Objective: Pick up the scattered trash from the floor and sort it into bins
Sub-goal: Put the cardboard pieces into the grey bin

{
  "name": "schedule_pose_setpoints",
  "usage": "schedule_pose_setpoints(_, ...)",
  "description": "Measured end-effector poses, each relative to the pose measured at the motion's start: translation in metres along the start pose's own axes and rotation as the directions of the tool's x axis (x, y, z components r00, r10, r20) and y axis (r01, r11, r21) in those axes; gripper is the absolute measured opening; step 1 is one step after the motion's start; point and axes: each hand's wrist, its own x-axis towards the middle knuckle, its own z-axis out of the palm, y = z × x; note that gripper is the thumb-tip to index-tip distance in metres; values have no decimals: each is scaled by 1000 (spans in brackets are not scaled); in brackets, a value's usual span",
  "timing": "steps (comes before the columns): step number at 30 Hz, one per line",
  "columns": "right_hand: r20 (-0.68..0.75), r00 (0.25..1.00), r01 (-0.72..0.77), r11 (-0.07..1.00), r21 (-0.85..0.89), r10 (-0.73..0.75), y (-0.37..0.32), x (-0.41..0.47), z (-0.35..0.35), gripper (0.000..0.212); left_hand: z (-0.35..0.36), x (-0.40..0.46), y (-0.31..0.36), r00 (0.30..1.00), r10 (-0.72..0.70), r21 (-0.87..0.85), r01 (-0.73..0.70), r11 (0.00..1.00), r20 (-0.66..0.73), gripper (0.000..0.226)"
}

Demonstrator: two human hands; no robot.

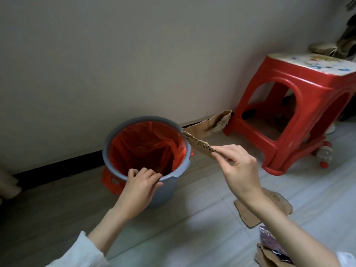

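Step in hand: binning one cardboard strip (200, 146), pinched in the right hand (238, 168) just beside the bin (169, 182) rim, far-right side. Left hand (141, 186) grips the near rim; next move likely calls for carrying the strip over the mouth and letting go. Bin holds a red liner (138, 143); contents too dark to tell; more cardboard (250, 214) lies on the floor (173, 237).

No legible text, label, brand or number. The red stool's (292, 105) seat top carries coloured printed marks, too blurred to read.
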Motion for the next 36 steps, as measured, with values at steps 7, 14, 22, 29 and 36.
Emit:
schedule_pose_setpoints(7,188,939,332,904,-270,-288,2,0,5,24,14,1,46,968,250,-37,-250,968,-17,27)
schedule_pose_setpoints(14,620,781,274,850,-450,77,28,-14,32,33,27,5,75,930,357,-145,-366,919,-86,22)
schedule_pose_setpoints(22,260,961,-28,971,-238,91,47,-33,-27,30,28,1,63,972,150,-200,-186,962,-180,28)
schedule_pose_setpoints(29,217,657,-483,625,-613,721,151,-136,-81,41,42,19,105,967,190,-179,-219,959,-168,45)
schedule_pose_setpoints(36,331,317,-263,418,-870,889,192,-214,-88,97,63,22,142,944,327,-126,-329,936,-37,50)
